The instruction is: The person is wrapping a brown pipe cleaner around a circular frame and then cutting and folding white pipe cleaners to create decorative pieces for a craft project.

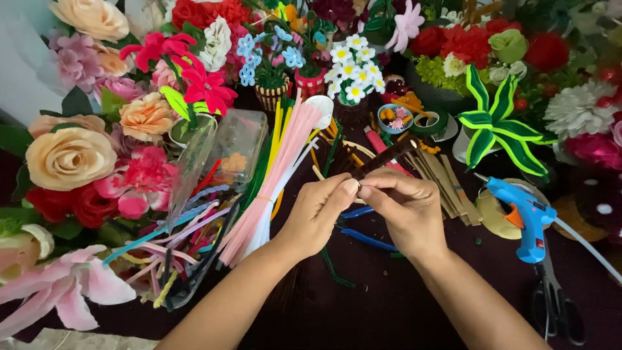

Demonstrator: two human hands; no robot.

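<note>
Brown and fuzzy, the pipe cleaner stem (386, 155) runs from your fingertips up toward one o'clock, and both of your hands meet on its lower end at the middle of the view. Your left hand (319, 214) has its fingers (348, 186) pinched together on that end, thumb against forefinger; your right hand (408, 210) has its fingers (372, 191) closed on the same stem, touching the left ones. Just under your hands, at six o'clock of them, the blue-handled pliers (363, 236) lie on the dark maroon surface (363, 304), partly hidden by your right palm. At nine o'clock of your left hand a bundle of pink and white pipe cleaners (275, 181) lies slanted, its upper tips near a small white spoon-shaped piece (322, 107), with yellow and green ones beside it. Farther toward nine o'clock a clear plastic box (236, 146) lies tilted among loose coloured stems. At three o'clock of your right hand the blue glue gun (525, 217) stands near your forearm but apart from it, its nozzle pointing to ten o'clock and its white cord trailing toward four o'clock. Below it, at five o'clock, black-handled scissors (551, 304) lie on the surface. At two o'clock a green and yellow striped leafy piece (495, 126) stands upright. At twelve o'clock sits a pot of white daisies (353, 71), and large paper roses (68, 155) fill the nine o'clock edge.
</note>
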